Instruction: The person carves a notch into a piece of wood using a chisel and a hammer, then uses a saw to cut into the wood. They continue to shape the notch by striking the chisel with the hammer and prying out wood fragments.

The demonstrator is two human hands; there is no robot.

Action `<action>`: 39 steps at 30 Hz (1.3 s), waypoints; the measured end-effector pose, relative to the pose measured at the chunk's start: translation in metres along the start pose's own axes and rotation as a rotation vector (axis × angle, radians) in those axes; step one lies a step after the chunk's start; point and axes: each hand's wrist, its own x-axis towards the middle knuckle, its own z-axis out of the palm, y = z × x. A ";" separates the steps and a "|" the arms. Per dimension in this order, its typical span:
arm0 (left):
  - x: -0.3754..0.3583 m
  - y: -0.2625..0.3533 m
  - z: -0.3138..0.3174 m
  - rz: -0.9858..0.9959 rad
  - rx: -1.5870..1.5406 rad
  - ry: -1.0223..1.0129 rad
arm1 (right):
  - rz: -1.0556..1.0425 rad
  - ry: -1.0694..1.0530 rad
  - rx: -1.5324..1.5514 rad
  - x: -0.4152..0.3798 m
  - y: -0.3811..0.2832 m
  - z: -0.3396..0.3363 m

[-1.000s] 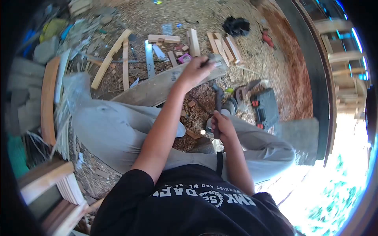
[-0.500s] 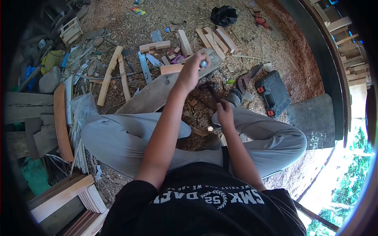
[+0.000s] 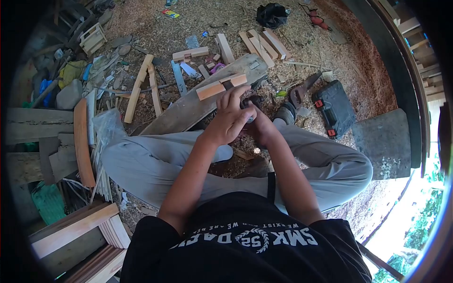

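My left hand (image 3: 229,120) is in front of the plank, its fingers partly spread and its thumb against a metal-capped handle end (image 3: 250,120), apparently a chisel's; the blade is hidden. Close beside it, my right hand (image 3: 265,128) is closed round a hammer (image 3: 255,100), whose dark head shows past my left fingers; its handle is mostly hidden. Just beyond my left fingertips, a short wooden piece with a dark notch (image 3: 212,90) lies across the grey plank (image 3: 177,113).
Cut wood pieces (image 3: 264,45) lie on the shavings beyond the plank. A handsaw (image 3: 298,95) and a black tool case (image 3: 334,109) are at the right. A stack of wooden frames (image 3: 96,240) stands at the lower left.
My left hand has come down and back from above the notched wood with the metal-capped tool, its fingers loosening. My right hand and hammer are now close against it. The notched wood shows more fully.
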 end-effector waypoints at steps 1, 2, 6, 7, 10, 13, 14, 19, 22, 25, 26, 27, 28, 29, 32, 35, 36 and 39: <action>0.001 0.002 -0.004 0.021 -0.021 -0.009 | 0.047 -0.019 0.081 -0.005 -0.007 0.012; 0.002 0.001 -0.008 0.040 -0.041 -0.018 | 0.095 -0.040 0.160 -0.007 -0.010 0.018; 0.004 -0.044 -0.016 -0.120 0.105 0.210 | 0.255 -0.113 0.081 0.011 0.016 -0.009; 0.002 -0.065 -0.014 -0.249 0.175 0.219 | 0.251 -0.127 -0.058 0.011 0.025 -0.019; -0.004 -0.122 0.007 -0.425 0.329 0.216 | 0.191 -0.047 -0.319 0.025 0.048 -0.030; 0.008 -0.144 0.021 -0.576 0.482 0.208 | 0.075 0.127 -0.529 0.031 0.064 -0.027; 0.012 -0.148 0.026 -0.679 0.554 0.218 | 0.012 0.206 -0.625 0.033 0.069 -0.026; 0.015 -0.160 0.039 -0.568 0.814 0.274 | -0.049 0.234 -0.598 0.051 0.091 -0.045; 0.013 -0.161 0.047 -0.544 0.847 0.274 | -0.010 0.222 -0.576 0.048 0.086 -0.042; 0.012 -0.164 0.052 -0.548 0.847 0.264 | 0.012 0.235 -0.559 0.042 0.084 -0.038; 0.014 -0.165 0.053 -0.538 0.881 0.270 | 0.011 0.233 -0.541 0.040 0.080 -0.036; 0.015 -0.165 0.053 -0.547 0.877 0.268 | 0.020 0.233 -0.546 0.035 0.072 -0.033; 0.015 -0.165 0.053 -0.529 0.900 0.271 | 0.056 0.216 -0.512 0.029 0.065 -0.029; 0.013 -0.164 0.054 -0.510 0.924 0.274 | 0.093 0.200 -0.478 0.022 0.056 -0.024; 0.012 -0.164 0.054 -0.492 0.926 0.293 | 0.246 0.020 -0.227 0.005 0.024 -0.020; 0.012 -0.165 0.055 -0.511 0.940 0.296 | 0.367 -0.111 0.049 -0.016 -0.029 -0.001; 0.012 -0.164 0.055 -0.507 0.942 0.303 | 0.361 -0.113 0.046 -0.014 -0.041 -0.003; 0.012 -0.163 0.054 -0.463 0.909 0.352 | 0.520 -0.372 0.769 -0.003 -0.080 0.001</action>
